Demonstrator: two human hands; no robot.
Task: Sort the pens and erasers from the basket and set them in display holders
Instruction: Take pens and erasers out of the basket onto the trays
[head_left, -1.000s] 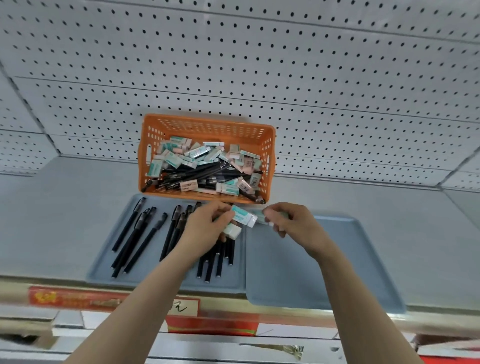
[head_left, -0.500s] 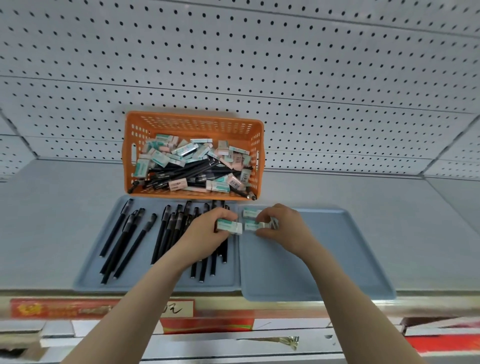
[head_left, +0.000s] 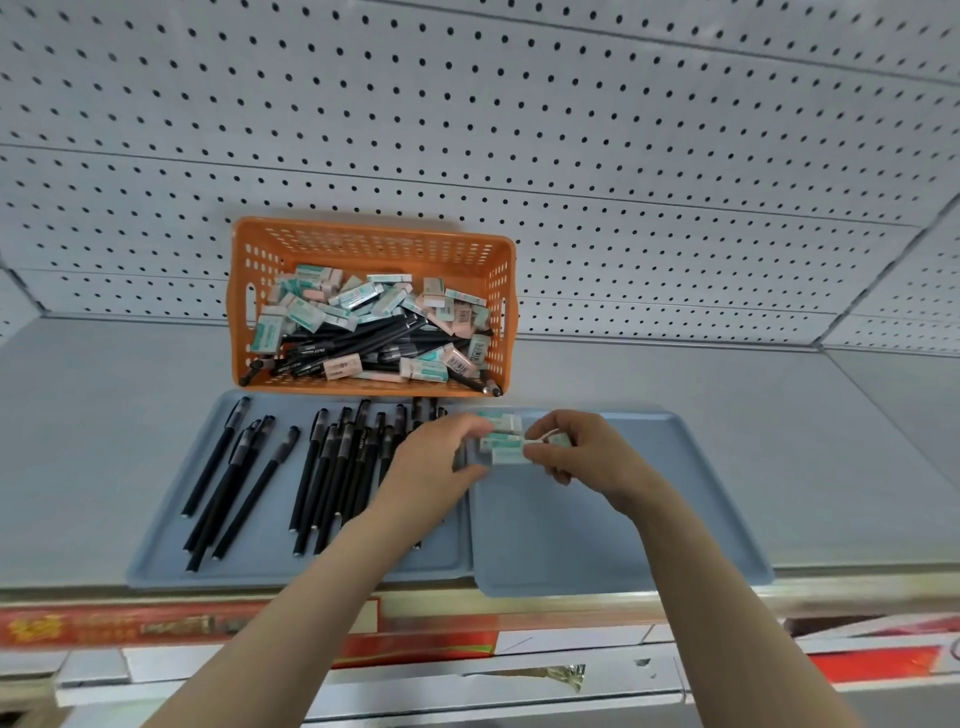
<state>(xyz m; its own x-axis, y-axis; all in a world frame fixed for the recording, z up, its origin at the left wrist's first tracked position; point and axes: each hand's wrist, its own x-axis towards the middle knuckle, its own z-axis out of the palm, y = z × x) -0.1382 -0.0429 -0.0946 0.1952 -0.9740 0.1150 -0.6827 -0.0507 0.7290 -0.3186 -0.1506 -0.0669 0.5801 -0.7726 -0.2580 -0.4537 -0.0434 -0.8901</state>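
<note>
The left hand (head_left: 436, 457) and right hand (head_left: 587, 457) are pinching a small cluster of erasers (head_left: 501, 449) from either end, probably squaring them into a neat row. How many each is gripping is too blurred to tell. They are working at the far left corner of the right tray (head_left: 623, 519). Sorted pens (head_left: 332, 467) are lying on the left tray (head_left: 260, 564), and the basket (head_left: 374, 249) behind is holding more of both.

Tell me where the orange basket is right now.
In the head view the orange basket stands left of centre at the shelf's back, against the pegboard, just behind the left tray of pens.
</note>
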